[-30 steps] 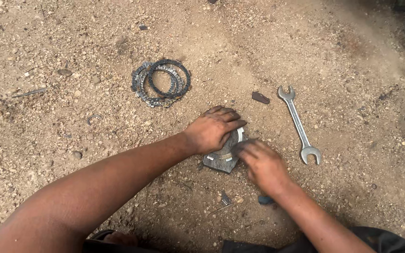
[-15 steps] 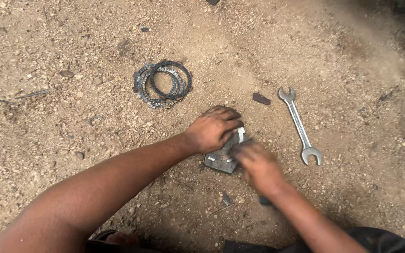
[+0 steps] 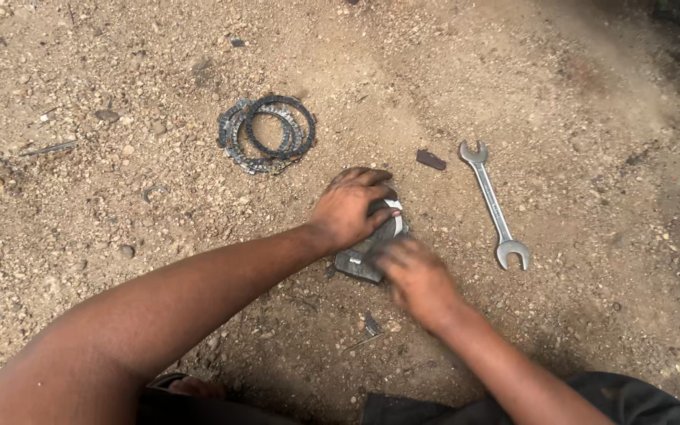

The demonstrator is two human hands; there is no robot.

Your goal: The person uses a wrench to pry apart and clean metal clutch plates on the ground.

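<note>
Grey metal part (image 3: 371, 248): lies on the dirt, between both hands, mostly hidden.
Left hand (image 3: 348, 206): cupped over the part's far side, fingers curled, pressing it down.
Right hand (image 3: 415, 275): blurred, on the part's near edge; grip unclear.
Rings (image 3: 267, 132): well apart, far left.
Wrench (image 3: 493, 205): right, pointing away.

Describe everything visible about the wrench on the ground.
The wrench is a double open-ended spanner of bright silvery metal with a slim straight shank. It lies flat on sandy, gravelly dirt, one jaw end up-left, the other down-right. Nothing touches it; it lies to the right of both hands, apart from them, near a small dark fragment.
</note>
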